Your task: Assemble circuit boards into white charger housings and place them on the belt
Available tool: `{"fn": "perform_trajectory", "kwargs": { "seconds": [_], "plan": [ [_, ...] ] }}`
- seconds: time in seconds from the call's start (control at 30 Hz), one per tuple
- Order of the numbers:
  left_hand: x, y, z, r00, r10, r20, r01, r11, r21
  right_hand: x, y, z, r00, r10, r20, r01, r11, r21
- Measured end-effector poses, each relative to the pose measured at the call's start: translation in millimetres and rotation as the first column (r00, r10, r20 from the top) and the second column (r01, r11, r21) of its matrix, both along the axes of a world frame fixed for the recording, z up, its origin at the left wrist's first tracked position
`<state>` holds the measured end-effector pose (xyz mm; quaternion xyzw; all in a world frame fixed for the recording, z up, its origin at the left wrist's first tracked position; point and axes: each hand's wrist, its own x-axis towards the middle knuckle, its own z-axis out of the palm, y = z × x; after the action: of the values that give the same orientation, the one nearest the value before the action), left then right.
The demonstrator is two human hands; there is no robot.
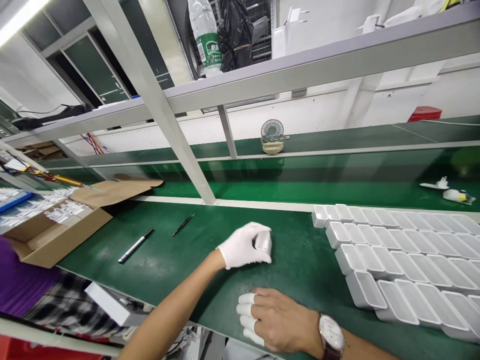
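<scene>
My left hand [243, 247], in a white glove, is closed round a small white plastic case [263, 242] that rests on the green table [180, 260]. My right hand [272, 320] lies palm down near the table's front edge, just in front of the left hand. It has white finger cots on its fingertips and a watch [331, 336] on the wrist. Its fingers are bent and pressed together, and whatever is under them is hidden. Rows of white rectangular cases [393, 260] lie close together to the right of both hands.
An open cardboard box [56, 225] of small white parts sits at the left. Two pens [135, 245] [183, 225] lie left of my hands. A slanted metal post [176, 135] rises behind. A small fan [272, 136] and a green conveyor [337, 175] lie beyond. A person's purple sleeve [15, 280] shows at the far left.
</scene>
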<state>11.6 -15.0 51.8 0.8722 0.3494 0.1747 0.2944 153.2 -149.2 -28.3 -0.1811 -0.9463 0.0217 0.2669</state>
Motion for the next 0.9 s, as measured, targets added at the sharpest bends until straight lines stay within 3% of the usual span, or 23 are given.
{"fn": "perform_trajectory", "kwargs": {
  "seconds": [0.07,0.17,0.33,0.4,0.43,0.47,0.53,0.6,0.67,0.77,0.8,0.9],
  "plan": [
    [29,-15,-6.6,0.991,-0.134,0.028,0.136,0.988,-0.072,1,-1,-0.7,1.000,-0.009,0.006,0.009,1.000,0.008],
    [47,-29,-16.5,0.977,-0.207,0.055,0.213,0.966,-0.148,2,0,-2.5,1.000,-0.001,0.008,0.001,1.000,0.018],
    [9,-16,-8.8,0.976,-0.172,0.130,0.203,0.939,-0.279,-1,3,-9.9,1.000,0.015,-0.002,-0.015,0.999,0.042],
    [-17,0,-3.7,0.982,-0.159,0.103,0.190,0.837,-0.514,-1,4,-12.3,1.000,0.025,-0.003,-0.024,0.999,0.039],
    [-30,10,-2.6,0.987,-0.121,0.102,0.158,0.729,-0.666,-1,4,-12.8,1.000,0.027,-0.006,-0.027,0.999,0.034],
    [-41,19,-2.5,0.988,-0.124,0.097,0.155,0.675,-0.721,-1,4,-12.8,1.000,0.027,-0.010,-0.027,0.999,0.029],
    [-56,39,-4.7,0.992,-0.062,0.110,0.125,0.631,-0.765,-1,4,-11.6,1.000,0.023,-0.018,-0.022,0.999,0.023],
    [-59,55,-7.5,0.955,0.206,0.215,0.009,0.702,-0.712,-1,4,-10.0,1.000,0.014,-0.024,-0.014,1.000,0.021],
    [-52,65,-9.0,0.871,0.374,0.318,-0.086,0.755,-0.650,-2,4,-9.5,1.000,0.006,-0.031,-0.006,1.000,0.023],
    [-28,63,-10.1,0.838,0.379,0.392,-0.037,0.757,-0.652,-2,5,-12.7,1.000,0.011,-0.018,-0.011,1.000,0.025],
    [-19,58,-11.2,0.849,0.340,0.406,0.037,0.727,-0.685,-2,6,-14.7,1.000,0.018,-0.009,-0.018,1.000,0.023],
    [9,45,-18.7,0.907,0.133,0.400,0.280,0.520,-0.807,-2,8,-21.2,0.999,0.049,0.020,-0.049,0.999,0.015]
  ]
}}
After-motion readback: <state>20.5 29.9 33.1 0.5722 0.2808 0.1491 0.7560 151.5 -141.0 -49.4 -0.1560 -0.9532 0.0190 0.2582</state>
